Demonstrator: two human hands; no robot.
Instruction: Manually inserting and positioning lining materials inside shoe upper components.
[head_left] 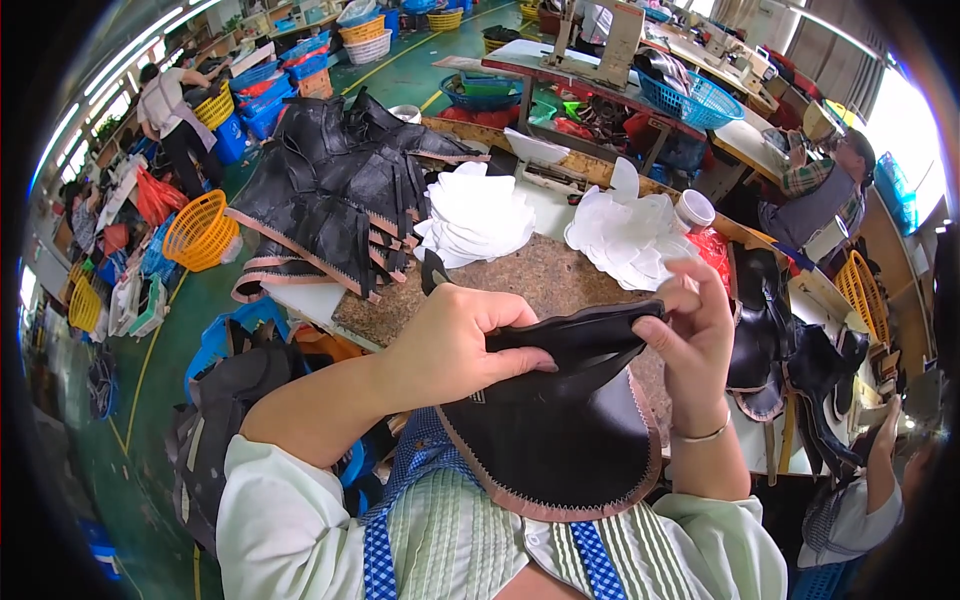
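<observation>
Hands (440,335) (695,345) pinching black panel (560,430), dark pieces (665,72) in basket (710,108)

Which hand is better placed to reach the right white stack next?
Probably the right hand: it looks nearer that white stack, though, like the left hand, it holds a black piece.

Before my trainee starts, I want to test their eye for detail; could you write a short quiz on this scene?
1. True or false: the left hand and right hand both hold the glossy black piece with a brown, zigzag-stitched edge.
2. How many piles of flat white pieces lie beyond the hands?
3. Which of the person's wrists wears the thin, silvery bracelet? A) left B) right C) both

Key: 1 true; 2 two; 3 B.
</observation>
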